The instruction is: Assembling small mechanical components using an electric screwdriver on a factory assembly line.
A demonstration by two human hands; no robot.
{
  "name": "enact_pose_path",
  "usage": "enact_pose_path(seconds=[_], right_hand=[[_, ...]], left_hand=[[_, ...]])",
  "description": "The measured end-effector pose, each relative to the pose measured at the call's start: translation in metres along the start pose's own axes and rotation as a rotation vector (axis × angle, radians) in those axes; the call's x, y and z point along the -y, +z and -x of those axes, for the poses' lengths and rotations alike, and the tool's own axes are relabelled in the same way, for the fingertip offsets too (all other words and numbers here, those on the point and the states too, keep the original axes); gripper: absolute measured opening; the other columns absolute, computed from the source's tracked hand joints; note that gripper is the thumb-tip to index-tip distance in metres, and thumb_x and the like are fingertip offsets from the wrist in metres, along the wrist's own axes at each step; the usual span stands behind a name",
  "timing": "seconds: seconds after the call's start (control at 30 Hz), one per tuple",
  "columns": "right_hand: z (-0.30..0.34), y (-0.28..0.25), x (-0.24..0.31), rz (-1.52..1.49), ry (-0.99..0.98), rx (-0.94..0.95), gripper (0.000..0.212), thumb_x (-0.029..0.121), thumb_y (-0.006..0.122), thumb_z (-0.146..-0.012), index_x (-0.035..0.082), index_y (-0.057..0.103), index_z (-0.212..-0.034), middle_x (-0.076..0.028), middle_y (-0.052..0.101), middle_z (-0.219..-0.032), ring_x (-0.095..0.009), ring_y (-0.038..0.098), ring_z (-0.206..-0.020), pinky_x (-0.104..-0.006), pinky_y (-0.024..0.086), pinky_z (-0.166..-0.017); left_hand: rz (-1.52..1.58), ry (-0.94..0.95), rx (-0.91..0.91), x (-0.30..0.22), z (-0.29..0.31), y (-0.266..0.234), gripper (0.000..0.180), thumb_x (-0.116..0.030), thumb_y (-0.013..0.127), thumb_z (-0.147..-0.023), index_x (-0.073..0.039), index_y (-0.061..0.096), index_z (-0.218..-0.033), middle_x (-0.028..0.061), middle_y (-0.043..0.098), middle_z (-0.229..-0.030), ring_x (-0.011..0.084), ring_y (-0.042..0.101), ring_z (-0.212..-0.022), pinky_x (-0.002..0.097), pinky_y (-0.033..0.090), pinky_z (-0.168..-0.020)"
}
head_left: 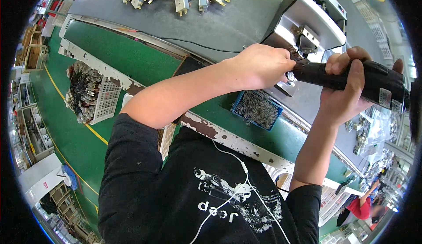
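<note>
My right hand [345, 83] is wrapped round a black cylindrical power driver [373, 80], held nearly level over the bench at the right. The driver's narrow end points left, at my left hand [263, 66]. That hand is closed, its fingers bunched beside the tip; whatever they hold is hidden. Just beyond both hands stands a silver metal fixture [303, 15] with an open front. A small metal part with a pale block [309, 40] sits in it, partly covered by my left hand and the driver.
Small metal parts with pale blocks [182, 4] lie piled on the grey bench [224, 28]. A blue bin [276, 117] of small metal pieces sits below my hands. A thin black cable [189, 42] crosses the bench. A white basket [107, 101] stands left; a person in red [361, 209] is far right.
</note>
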State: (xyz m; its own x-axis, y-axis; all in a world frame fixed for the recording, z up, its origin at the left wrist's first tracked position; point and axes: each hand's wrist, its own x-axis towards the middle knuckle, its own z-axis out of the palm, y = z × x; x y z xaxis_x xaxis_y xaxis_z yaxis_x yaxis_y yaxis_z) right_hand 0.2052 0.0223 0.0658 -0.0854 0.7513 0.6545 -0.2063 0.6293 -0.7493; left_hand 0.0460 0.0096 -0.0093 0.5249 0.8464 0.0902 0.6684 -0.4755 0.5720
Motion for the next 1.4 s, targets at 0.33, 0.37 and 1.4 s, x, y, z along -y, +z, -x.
enact_pose_path(seconds=[0.33,0.37,1.4], right_hand=[[-0.002,0.001,-0.001,-0.087,0.008,-0.051,0.085,-0.004,0.058,-0.091,0.013,0.003,-0.153,-0.021,0.065,-0.094,-0.016,0.062,-0.058,-0.0320,0.055,-0.056],[-0.002,0.003,0.000,-0.089,0.009,-0.049,0.085,-0.004,0.058,-0.091,0.013,0.003,-0.153,-0.021,0.065,-0.094,-0.016,0.062,-0.058,-0.0320,0.055,-0.056],[-0.021,-0.012,-0.017,-0.307,0.142,0.186,0.025,0.004,0.061,-0.088,-0.011,0.058,-0.108,-0.016,0.066,-0.087,-0.016,0.059,-0.061,-0.0274,0.048,-0.057]], left_hand=[[-0.004,0.002,0.007,0.000,0.000,0.000,0.027,-0.026,0.067,-0.089,-0.006,0.063,-0.106,0.0090,0.064,-0.108,0.0315,0.066,-0.096,0.0431,0.055,-0.079],[-0.001,0.005,0.006,0.000,0.000,-0.001,0.027,-0.027,0.067,-0.089,-0.005,0.063,-0.106,0.0092,0.064,-0.108,0.0313,0.066,-0.096,0.0431,0.055,-0.079],[0.049,-0.004,0.002,0.003,0.001,-0.002,0.030,-0.028,0.066,-0.090,-0.010,0.062,-0.113,0.0067,0.063,-0.113,0.0310,0.063,-0.102,0.0433,0.052,-0.085]])
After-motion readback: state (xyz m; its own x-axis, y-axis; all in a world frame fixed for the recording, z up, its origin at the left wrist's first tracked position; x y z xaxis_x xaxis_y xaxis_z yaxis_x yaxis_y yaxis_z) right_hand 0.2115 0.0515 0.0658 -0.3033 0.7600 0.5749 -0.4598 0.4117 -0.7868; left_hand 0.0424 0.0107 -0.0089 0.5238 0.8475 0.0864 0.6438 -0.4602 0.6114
